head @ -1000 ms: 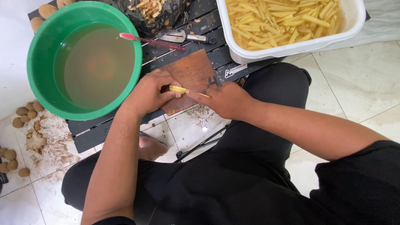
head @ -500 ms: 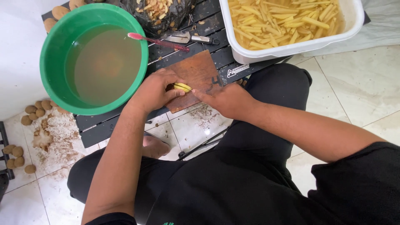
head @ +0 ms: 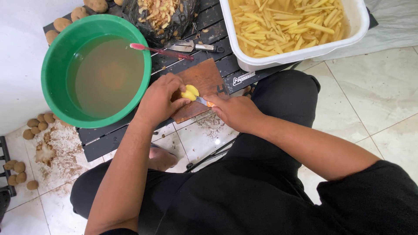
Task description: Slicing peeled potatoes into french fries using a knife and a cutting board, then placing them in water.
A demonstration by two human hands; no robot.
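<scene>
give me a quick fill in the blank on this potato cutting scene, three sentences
1. The left hand presses a peeled potato onto a ____ cutting board.
2. A red toothbrush lies across the rim of the ____ basin.
3. The cut potato sticks soak in a ____ tub, while the right hand holds the knife.

Missing words: wooden; green; white

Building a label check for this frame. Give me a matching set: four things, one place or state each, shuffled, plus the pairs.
Things:
1. toothbrush
2. peeled potato
3. cut potato sticks
4. unpeeled potatoes

Places or states:
A. on the tiled floor
B. lying across the green basin's rim
C. in the white tub
D. held on the wooden board by the left hand

Pairs: 1-B, 2-D, 3-C, 4-A
</scene>
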